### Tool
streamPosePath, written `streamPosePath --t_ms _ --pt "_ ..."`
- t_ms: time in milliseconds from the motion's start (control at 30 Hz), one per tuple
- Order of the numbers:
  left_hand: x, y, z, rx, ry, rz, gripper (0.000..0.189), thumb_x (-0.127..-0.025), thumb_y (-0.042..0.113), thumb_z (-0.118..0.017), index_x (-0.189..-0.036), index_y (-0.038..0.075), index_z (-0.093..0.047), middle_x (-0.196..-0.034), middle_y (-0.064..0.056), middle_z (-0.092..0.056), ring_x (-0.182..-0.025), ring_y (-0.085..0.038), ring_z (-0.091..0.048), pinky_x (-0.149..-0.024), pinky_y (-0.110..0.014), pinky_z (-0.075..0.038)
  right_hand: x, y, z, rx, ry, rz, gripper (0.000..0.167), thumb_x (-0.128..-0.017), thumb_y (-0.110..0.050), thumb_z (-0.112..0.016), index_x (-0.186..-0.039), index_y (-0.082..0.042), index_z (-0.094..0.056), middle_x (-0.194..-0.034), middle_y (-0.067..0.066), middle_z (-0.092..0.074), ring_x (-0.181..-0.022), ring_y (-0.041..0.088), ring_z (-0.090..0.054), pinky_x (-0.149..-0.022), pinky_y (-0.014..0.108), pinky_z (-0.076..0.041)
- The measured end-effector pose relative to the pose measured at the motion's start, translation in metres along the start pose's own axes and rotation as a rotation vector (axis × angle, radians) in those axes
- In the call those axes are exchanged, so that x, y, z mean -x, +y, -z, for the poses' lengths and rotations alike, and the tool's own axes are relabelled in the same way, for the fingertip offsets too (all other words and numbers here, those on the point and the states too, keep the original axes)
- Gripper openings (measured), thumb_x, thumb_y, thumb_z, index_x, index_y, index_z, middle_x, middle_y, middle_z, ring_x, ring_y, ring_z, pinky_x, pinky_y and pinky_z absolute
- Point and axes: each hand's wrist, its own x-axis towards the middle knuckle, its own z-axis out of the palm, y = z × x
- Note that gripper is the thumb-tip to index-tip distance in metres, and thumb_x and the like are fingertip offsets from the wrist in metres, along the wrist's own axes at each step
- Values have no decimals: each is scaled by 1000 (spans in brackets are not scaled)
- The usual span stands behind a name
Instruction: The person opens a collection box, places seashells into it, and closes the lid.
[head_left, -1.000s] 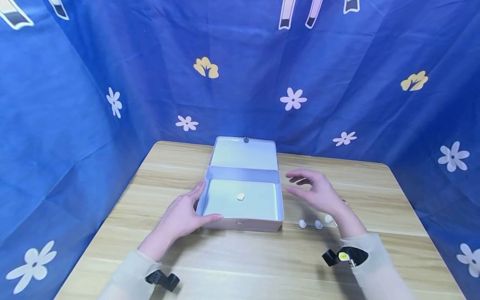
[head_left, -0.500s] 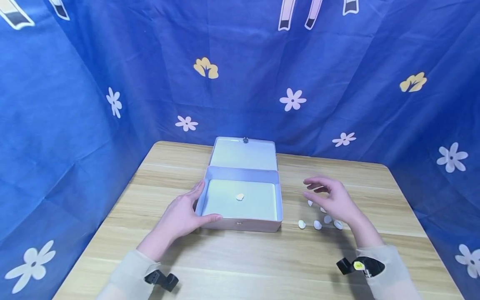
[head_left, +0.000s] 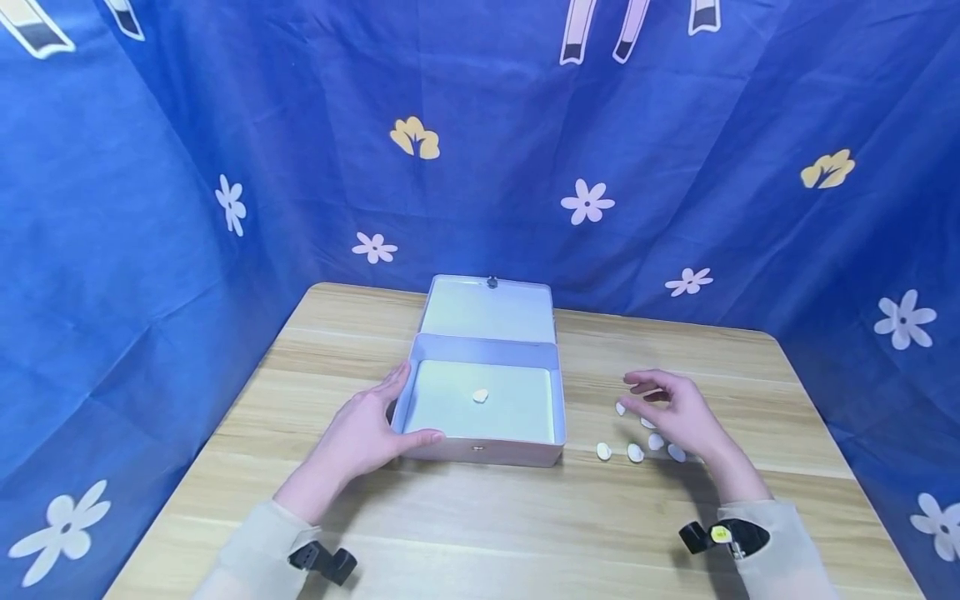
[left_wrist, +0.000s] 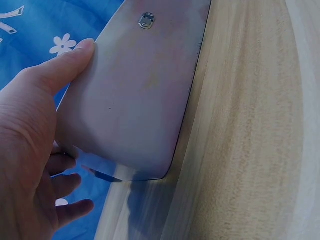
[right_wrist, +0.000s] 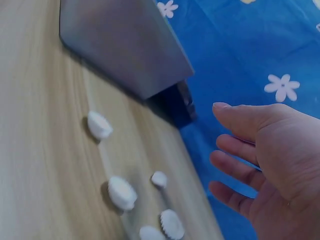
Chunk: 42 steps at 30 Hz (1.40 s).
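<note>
Behind the left hand (head_left: 363, 429), a pale off-white sleeve (head_left: 255, 550) is covering the forearm, and a black camera (head_left: 341, 566) is sticking out from its cuff. Behind the right hand (head_left: 686, 417), a matching sleeve (head_left: 787, 558) is carrying another black camera (head_left: 696, 538), with a bright yellow patch (head_left: 721, 534) showing beside it.

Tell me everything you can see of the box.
The box is shallow, rectangular and pale, and looks like painted metal, slightly blotchy. Its lid is swung open to the back, a dark catch at its far edge; a small metallic fitting sits in the front wall. It stands upright on the table, one small white shell inside, the left hand gripping its front-left corner.
</note>
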Motion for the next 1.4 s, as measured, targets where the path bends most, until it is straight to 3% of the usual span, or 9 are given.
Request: streamPosePath --t_ms 133,367,533,867,1000,1233,1400 --pt "-1 1 -1 1 3 -6 132 -71 85 -76 -165 3 -31 -167 -12 -34 -146 -46 -43 -116 -60 -39 3 12 2 4 3 -34 39 -95 -18 -83 -130 -4 -72 -121 18 -74 -104 30 -72 -90 32 -58" --pt "-1 -1 -2 10 0 2 129 -73 78 -82 -166 4 -31 -167 -9 -33 -147 -43 -41 -118 -58 -38 9 27 4 4 2 -36 45 -93 -13 -84 -132 4 -69 -120 20 -74 -105 34 -73 -94 53 -58" --pt "0 -2 -1 12 2 2 129 -73 77 -83 -166 4 -31 -167 -9 -33 -147 -41 -41 -117 -58 -39 9 35 -1 -26 -15 -45 47 -92 -11 -84 -133 6 -67 -119 22 -74 -107 39 -72 -95 56 -57" --pt "2 2 1 11 7 4 129 -73 83 -78 -165 3 -33 -167 -12 -35 -146 -45 -43 -116 -60 -39 3 49 -13 5 -31 -60 46 -91 -18 -87 -129 4 -71 -116 14 -75 -103 30 -71 -88 33 -59" --pt "1 1 0 10 6 7 129 -73 81 -79 -165 4 -32 -167 -11 -34 -146 -45 -43 -116 -60 -39 1 53 -15 8 -27 -33 44 -89 -18 -88 -125 3 -73 -113 13 -75 -101 29 -70 -85 30 -58" --pt "2 2 -1 9 -2 13 127 -74 78 -81 -166 6 -30 -167 -10 -33 -146 -45 -43 -116 -61 -40 -1 63 -17 35 -74 -22 43 -88 -18 -89 -125 0 -75 -122 8 -71 -108 26 -63 -90 23 -53" --pt "2 3 0 11 -6 19 129 -73 81 -79 -166 5 -31 -167 -10 -34 -146 -45 -43 -116 -61 -39 -2 65 -18 54 -95 -19 41 -90 -20 -87 -126 -2 -75 -121 5 -69 -107 24 -61 -87 24 -51"
